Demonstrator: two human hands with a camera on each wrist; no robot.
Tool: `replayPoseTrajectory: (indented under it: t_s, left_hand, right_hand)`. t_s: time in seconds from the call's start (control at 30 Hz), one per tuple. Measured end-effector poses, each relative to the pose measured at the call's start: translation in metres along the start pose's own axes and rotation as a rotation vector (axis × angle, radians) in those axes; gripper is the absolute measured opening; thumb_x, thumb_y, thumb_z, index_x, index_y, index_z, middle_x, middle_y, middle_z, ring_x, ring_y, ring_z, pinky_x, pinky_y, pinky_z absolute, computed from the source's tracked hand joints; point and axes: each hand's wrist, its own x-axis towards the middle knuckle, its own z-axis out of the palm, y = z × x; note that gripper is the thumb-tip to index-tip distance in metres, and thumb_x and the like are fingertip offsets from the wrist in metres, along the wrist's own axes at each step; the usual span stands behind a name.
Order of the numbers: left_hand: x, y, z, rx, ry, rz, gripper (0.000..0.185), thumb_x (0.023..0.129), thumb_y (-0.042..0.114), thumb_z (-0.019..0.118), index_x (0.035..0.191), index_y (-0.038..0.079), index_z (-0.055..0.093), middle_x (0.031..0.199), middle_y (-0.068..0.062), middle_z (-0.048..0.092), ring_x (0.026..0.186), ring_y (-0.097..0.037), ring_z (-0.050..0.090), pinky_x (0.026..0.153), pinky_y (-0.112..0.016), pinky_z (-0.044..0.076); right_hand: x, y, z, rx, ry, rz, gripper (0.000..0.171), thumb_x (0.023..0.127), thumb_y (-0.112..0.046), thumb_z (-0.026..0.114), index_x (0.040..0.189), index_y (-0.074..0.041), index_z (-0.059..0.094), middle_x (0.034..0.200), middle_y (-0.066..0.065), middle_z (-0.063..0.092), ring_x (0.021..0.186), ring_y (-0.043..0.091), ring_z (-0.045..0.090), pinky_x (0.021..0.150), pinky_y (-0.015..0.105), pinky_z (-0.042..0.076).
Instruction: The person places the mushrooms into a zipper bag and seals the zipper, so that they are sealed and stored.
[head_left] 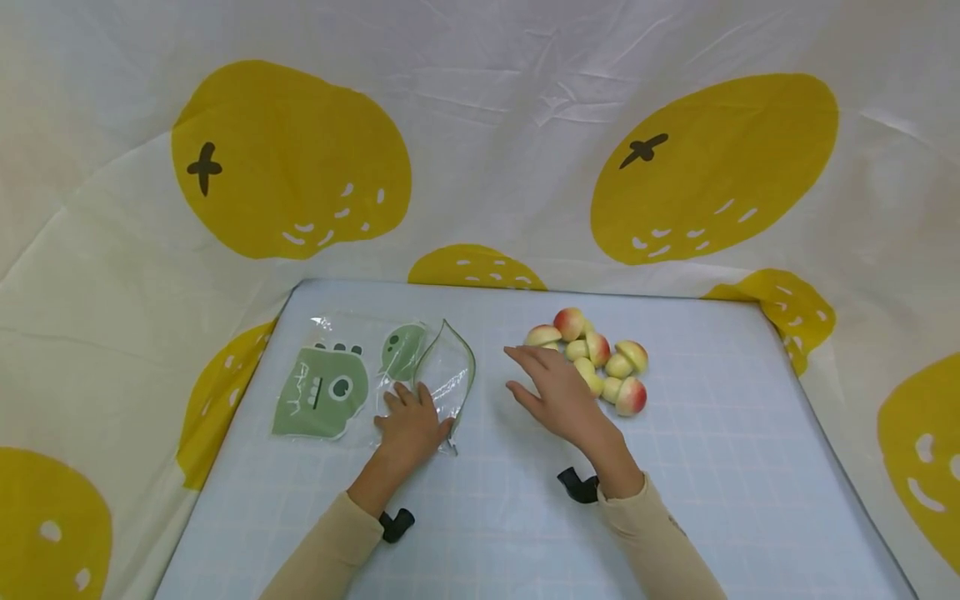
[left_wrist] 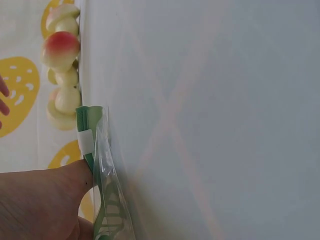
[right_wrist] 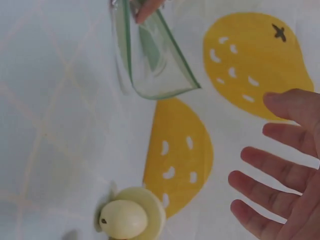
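Observation:
A clear zip bag (head_left: 360,379) printed with a green dinosaur lies on the pale blue mat (head_left: 712,467); its mouth (head_left: 448,371) gapes toward the right. My left hand (head_left: 408,425) rests on the bag and pinches its green-edged rim (left_wrist: 90,137) with the thumb (left_wrist: 55,187). A pile of several toy mushrooms (head_left: 596,358) with red-and-cream caps sits right of the bag. My right hand (head_left: 551,387) hovers open, fingers spread, just left of the pile and holds nothing. In the right wrist view the open bag (right_wrist: 152,65) and one pale mushroom (right_wrist: 130,217) show beyond the spread fingers (right_wrist: 280,170).
A white cloth with big yellow fruit prints (head_left: 292,158) drapes behind and around the mat. The mat's far edge (head_left: 525,290) runs just beyond the mushrooms. A black strap (head_left: 577,486) shows at each wrist.

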Motion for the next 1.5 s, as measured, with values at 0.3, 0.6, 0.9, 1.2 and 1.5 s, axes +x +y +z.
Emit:
replayPoseTrajectory:
  t_s: [0.3, 0.6, 0.9, 1.2, 1.5]
  left_hand:
    - [0.000, -0.001, 0.002, -0.014, 0.007, 0.007, 0.084, 0.095, 0.052, 0.063, 0.142, -0.015, 0.043, 0.137, -0.050, 0.035, 0.125, -0.065, 0.039, 0.080, -0.074, 0.045]
    - [-0.001, -0.001, 0.004, -0.001, 0.035, 0.007, 0.084, 0.094, 0.052, 0.064, 0.141, -0.015, 0.044, 0.135, -0.051, 0.036, 0.123, -0.065, 0.040, 0.078, -0.074, 0.046]
    - [0.001, -0.001, 0.006, -0.048, 0.018, -0.009, 0.085, 0.094, 0.051, 0.065, 0.143, -0.015, 0.041, 0.137, -0.051, 0.033, 0.125, -0.066, 0.037, 0.081, -0.076, 0.043]
    - [0.000, -0.002, 0.007, -0.052, 0.014, -0.007, 0.084, 0.094, 0.050, 0.065, 0.142, -0.016, 0.041, 0.137, -0.052, 0.032, 0.125, -0.067, 0.036, 0.081, -0.076, 0.043]
    - [0.000, -0.001, 0.006, -0.055, 0.011, -0.009, 0.084, 0.095, 0.050, 0.064, 0.143, -0.015, 0.041, 0.138, -0.052, 0.032, 0.126, -0.067, 0.035, 0.082, -0.076, 0.043]
  right_hand:
    - [-0.021, 0.016, -0.017, 0.061, 0.140, 0.015, 0.049, 0.088, -0.015, 0.077, 0.133, -0.004, 0.061, 0.127, 0.011, 0.063, 0.116, 0.029, 0.058, 0.096, 0.045, 0.048]
    - [-0.047, 0.043, -0.035, 0.061, 0.247, 0.039, 0.046, 0.083, -0.006, 0.078, 0.127, -0.003, 0.064, 0.119, 0.011, 0.066, 0.107, 0.029, 0.060, 0.093, 0.045, 0.045]
    - [-0.081, 0.069, -0.041, 0.107, 0.323, 0.222, 0.050, 0.081, 0.003, 0.079, 0.128, -0.001, 0.063, 0.109, 0.013, 0.065, 0.100, 0.029, 0.060, 0.092, 0.017, 0.040]
    - [-0.105, 0.088, -0.046, 0.185, 0.376, 0.384, 0.050, 0.085, 0.006, 0.075, 0.132, -0.004, 0.062, 0.117, 0.012, 0.065, 0.105, 0.023, 0.059, 0.089, 0.022, 0.043]
    - [-0.114, 0.098, -0.043, 0.395, 0.367, 0.691, 0.049, 0.093, -0.002, 0.069, 0.140, -0.001, 0.054, 0.133, 0.019, 0.055, 0.114, 0.036, 0.053, 0.092, 0.024, 0.047]
